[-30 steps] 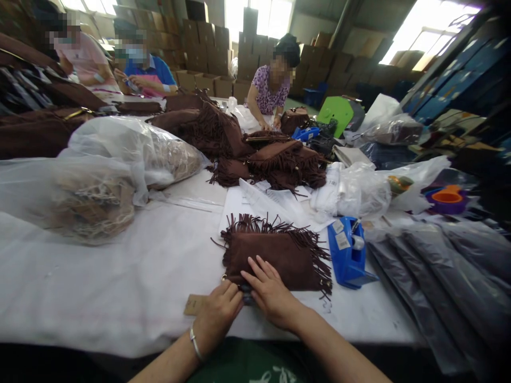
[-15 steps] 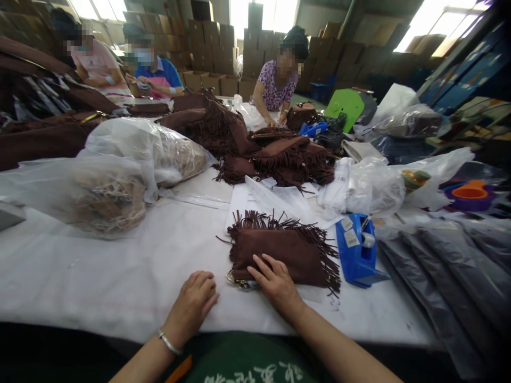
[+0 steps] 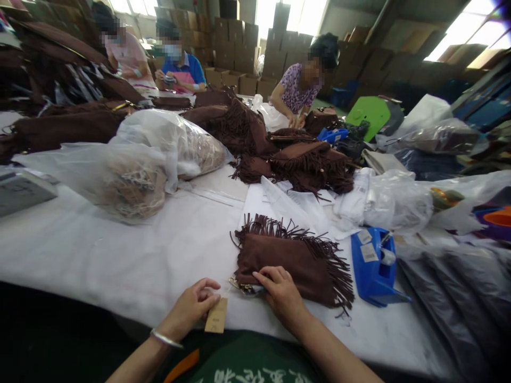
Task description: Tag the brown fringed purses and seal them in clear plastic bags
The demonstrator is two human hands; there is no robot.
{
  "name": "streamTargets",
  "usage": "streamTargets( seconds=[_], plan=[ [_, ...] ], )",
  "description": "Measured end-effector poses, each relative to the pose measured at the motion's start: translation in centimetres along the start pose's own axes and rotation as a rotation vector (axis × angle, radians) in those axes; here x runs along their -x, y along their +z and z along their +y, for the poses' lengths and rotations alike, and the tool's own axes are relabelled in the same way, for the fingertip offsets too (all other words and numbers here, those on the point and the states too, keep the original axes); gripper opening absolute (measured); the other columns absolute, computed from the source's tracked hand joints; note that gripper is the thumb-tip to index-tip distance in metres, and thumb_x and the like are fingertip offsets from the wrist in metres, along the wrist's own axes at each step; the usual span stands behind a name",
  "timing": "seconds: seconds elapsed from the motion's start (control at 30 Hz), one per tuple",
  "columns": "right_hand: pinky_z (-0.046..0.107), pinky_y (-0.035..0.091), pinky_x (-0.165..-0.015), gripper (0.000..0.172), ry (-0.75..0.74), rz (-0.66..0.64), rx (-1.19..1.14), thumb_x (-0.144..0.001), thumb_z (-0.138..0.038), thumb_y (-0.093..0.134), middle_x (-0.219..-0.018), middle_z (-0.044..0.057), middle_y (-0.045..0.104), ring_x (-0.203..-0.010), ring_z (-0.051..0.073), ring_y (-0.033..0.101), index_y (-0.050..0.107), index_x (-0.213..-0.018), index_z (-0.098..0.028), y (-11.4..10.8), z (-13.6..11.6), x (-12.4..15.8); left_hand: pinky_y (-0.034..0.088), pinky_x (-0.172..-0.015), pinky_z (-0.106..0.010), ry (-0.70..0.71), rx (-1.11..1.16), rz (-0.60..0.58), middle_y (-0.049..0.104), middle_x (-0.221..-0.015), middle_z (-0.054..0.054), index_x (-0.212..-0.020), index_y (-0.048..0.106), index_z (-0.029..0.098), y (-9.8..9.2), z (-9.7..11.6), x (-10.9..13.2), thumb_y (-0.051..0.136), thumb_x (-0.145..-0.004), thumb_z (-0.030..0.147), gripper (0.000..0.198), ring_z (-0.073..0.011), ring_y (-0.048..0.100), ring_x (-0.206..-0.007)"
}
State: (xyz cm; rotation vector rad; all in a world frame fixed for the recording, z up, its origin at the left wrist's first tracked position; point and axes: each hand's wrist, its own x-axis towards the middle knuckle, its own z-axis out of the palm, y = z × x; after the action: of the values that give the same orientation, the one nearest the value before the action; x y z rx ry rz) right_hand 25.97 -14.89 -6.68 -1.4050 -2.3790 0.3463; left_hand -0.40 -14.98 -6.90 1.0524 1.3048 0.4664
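A brown fringed bag lies flat on the white-covered table in front of me, its fringe spread along the far and right edges. My right hand is on its near edge, fingers bent and drawn together on the material; the fingertips are partly hidden. Gold-coloured hardware shows at the bag's near left corner. My left hand, with a bangle at the wrist, pinches a small tan paper tag left of the bag, over the table's front edge.
A blue tape dispenser stands right of the bag, beside dark plastic-wrapped items. Clear bags of tan tags lie at left. More brown fringed bags are heaped behind white sheets. Several co-workers, one in purple print, are beyond.
The tan tag now shows in my left hand. My right hand has gone from lying spread on the bag to bent fingers at its near edge. The view has shifted left.
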Motion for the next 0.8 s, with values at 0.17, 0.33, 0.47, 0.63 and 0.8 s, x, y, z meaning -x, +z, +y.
streamTargets(
  seconds=[0.17,0.33,0.47,0.63,0.8],
  plan=[
    [0.036,0.041,-0.086,0.061,0.013,0.005,-0.052,-0.075,0.002,0.052,-0.107,0.006,0.057,-0.097,0.021,0.047,0.051,-0.128,-0.027,0.4,0.3,0.3,0.041,-0.059,-0.025,0.11,-0.072,0.05,0.055,-0.073,0.002,-0.115,0.055,0.014,-1.2,1.0,0.7,0.06,-0.072,0.047,0.055,-0.0131,0.051,-0.065],
    [0.037,0.042,-0.083,0.063,-0.011,0.026,-0.06,-0.074,0.0,0.05,-0.102,0.006,0.057,-0.093,0.022,0.048,0.048,-0.132,-0.026,0.8,0.2,0.9,0.037,-0.048,-0.021,0.152,0.06,0.155,0.048,-0.058,0.006,-0.107,0.059,0.013,-2.0,4.5,-0.7,0.063,-0.072,0.042,0.046,-0.0087,0.044,-0.051],
    [0.039,0.043,-0.085,0.077,-0.004,0.106,-0.095,-0.074,0.0,0.045,-0.102,0.008,0.056,-0.093,0.023,0.048,0.023,-0.146,-0.019,1.6,0.3,1.4,0.046,-0.049,-0.023,0.057,0.209,0.051,0.057,-0.06,0.002,-0.091,0.062,0.01,1.5,6.3,-3.0,0.07,-0.066,0.04,0.04,-0.0102,0.051,-0.051],
    [0.04,0.046,-0.081,0.08,-0.091,0.194,-0.047,-0.075,0.001,0.041,-0.105,0.008,0.058,-0.09,0.022,0.051,0.017,-0.147,-0.025,2.6,1.0,2.0,0.053,-0.062,-0.028,0.009,0.232,0.009,0.066,-0.074,-0.005,-0.089,0.061,0.009,4.6,6.6,-4.9,0.07,-0.067,0.039,0.038,-0.0123,0.059,-0.062],
    [0.035,0.048,-0.08,0.064,-0.149,0.262,-0.118,-0.082,-0.004,0.042,-0.102,0.005,0.063,-0.089,0.021,0.057,0.035,-0.14,-0.031,3.0,1.1,1.9,0.051,-0.058,-0.029,-0.04,0.288,0.069,0.063,-0.06,-0.001,-0.091,0.062,0.008,5.4,7.1,-3.3,0.069,-0.066,0.026,0.031,-0.0129,0.058,-0.051]
  ],
)
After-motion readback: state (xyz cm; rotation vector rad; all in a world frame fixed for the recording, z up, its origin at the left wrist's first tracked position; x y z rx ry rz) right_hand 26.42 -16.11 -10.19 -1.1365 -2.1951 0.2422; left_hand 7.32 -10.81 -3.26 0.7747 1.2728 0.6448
